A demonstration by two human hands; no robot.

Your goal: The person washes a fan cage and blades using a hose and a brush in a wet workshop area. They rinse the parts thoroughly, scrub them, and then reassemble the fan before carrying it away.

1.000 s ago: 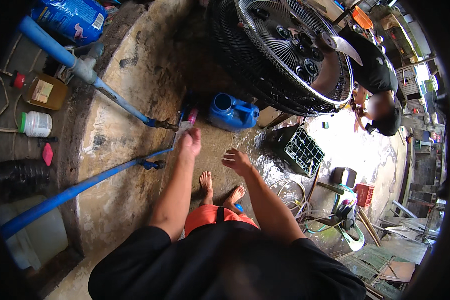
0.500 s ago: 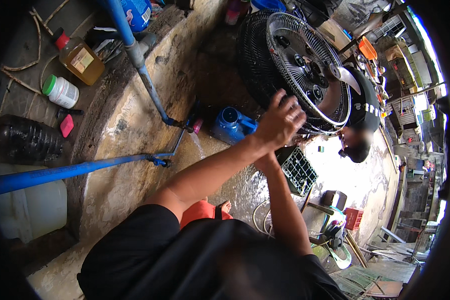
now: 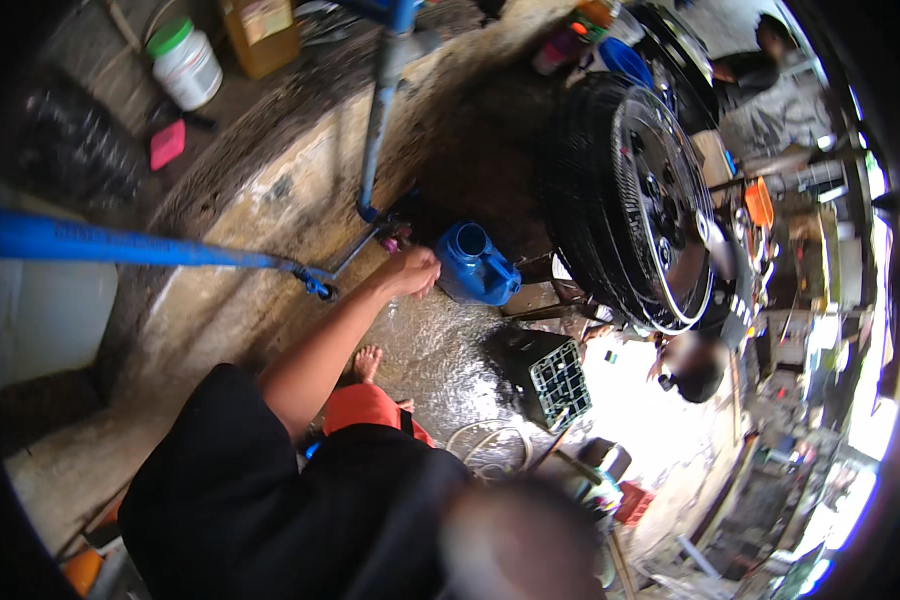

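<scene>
My left hand [image 3: 412, 272] reaches out beside the tap [image 3: 385, 232] on the blue pipe, fingers curled closed. Whatever may lie inside them is hidden. Close to its fingertips stands a blue plastic jug [image 3: 475, 262] with an open round mouth and a handle. My right hand is out of view. Wet black fan grilles [image 3: 595, 190], one with a silver rim, rise to the right of the jug, apart from my left hand. Dark round parts show within the front grille.
A black crate [image 3: 558, 385] sits on the wet floor near a coiled hose [image 3: 492, 445]. On the ledge at left are a green-capped white jar [image 3: 187, 72] and a pink object [image 3: 167, 145]. Another person [image 3: 698, 368] is beyond the grilles; someone else [image 3: 760, 65] is farther back.
My left hand has left the fan grilles and moved left to the tap. My right hand has dropped out of view. The view has shifted, and a second person now shows at upper right.
</scene>
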